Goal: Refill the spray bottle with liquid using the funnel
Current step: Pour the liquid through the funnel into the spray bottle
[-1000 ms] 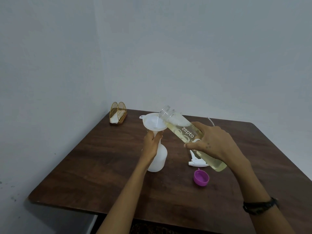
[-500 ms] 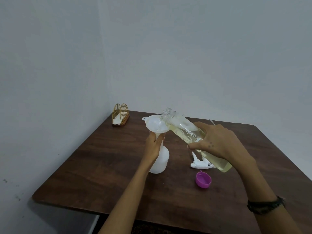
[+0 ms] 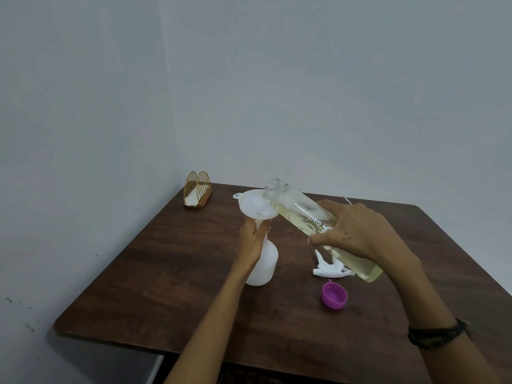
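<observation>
A white spray bottle (image 3: 264, 266) stands on the brown table (image 3: 166, 273) with a white funnel (image 3: 256, 205) in its neck. My left hand (image 3: 252, 239) is wrapped around the bottle's neck just under the funnel. My right hand (image 3: 357, 230) holds a clear bottle (image 3: 302, 217) of pale yellow liquid, tilted with its open mouth over the funnel's right rim. A thin stream runs into the funnel. The white spray head (image 3: 331, 268) lies on the table under the clear bottle's base. A purple cap (image 3: 333, 296) lies in front of it.
A gold wire holder (image 3: 197, 189) with white paper sits at the table's far left corner, by the wall. Grey walls close the table's left and far sides. A black band is on my right wrist (image 3: 437, 333).
The clear bottle has tipped lower toward the funnel, and its mouth now sits over the funnel's rim. The view has shifted slightly. My left hand stays on the spray bottle's neck.
</observation>
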Available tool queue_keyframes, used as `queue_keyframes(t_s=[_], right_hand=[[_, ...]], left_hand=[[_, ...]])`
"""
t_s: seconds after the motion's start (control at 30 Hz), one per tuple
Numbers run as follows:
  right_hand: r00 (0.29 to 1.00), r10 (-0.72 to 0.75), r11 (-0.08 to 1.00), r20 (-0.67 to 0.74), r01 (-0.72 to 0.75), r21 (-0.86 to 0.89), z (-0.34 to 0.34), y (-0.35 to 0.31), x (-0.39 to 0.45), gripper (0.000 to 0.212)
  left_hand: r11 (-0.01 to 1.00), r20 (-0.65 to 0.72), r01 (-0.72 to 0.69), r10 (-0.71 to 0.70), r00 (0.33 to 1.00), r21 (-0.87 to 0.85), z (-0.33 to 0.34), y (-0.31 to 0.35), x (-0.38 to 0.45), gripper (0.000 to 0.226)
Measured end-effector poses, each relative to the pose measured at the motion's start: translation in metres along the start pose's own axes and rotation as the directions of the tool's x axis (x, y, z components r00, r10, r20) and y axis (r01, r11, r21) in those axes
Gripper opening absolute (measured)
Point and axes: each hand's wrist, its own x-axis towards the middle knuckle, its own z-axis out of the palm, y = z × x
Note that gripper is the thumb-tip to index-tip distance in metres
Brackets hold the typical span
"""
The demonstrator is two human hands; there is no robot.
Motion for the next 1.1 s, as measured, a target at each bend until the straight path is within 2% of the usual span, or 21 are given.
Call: queue_keyframes(t_s=[0.2,0.33,0.47,0.73,0.9,1.1], right_hand=[[1.000,0.004,1.000,0.014,-0.004,0.006,-0.0021,0.0000,0.0002,0.048],[1.000,0.007,1.000,0.011,-0.007,0.001,-0.0023,0.0007,0.0008,0.047],[1.000,0.009,1.000,0.010,-0.009,-0.009,-0.0017,0.0010,0.0003,0.046],[1.000,0.016,1.000,0.019,-0.016,-0.021,-0.0037,-0.0004,0.0008,0.046],[1.000,0.020,1.000,0.023,-0.019,-0.024,-0.0056,-0.0005,0.0013,0.048],[1.000,0.018,0.999,0.025,-0.017,-0.036,-0.0072,0.0013,0.0012,0.048]], left_hand=[[1.000,-0.008,0.011,-0.011,1.000,0.004,0.0003,0.0012,-0.0010,0.018],[1.000,-0.013,0.015,-0.015,1.000,-0.005,0.0007,0.0007,-0.0012,0.022],[1.000,-0.015,0.005,-0.006,1.000,-0.023,0.0005,0.0011,-0.0012,0.014],[1.000,-0.013,0.012,-0.012,1.000,0.001,0.0009,-0.0009,0.0005,0.021],[1.000,-0.003,-0.006,0.006,1.000,-0.013,0.0002,0.0008,-0.0013,0.014],[1.000,-0.010,-0.013,0.012,1.000,-0.016,0.0006,0.0000,-0.0009,0.021]])
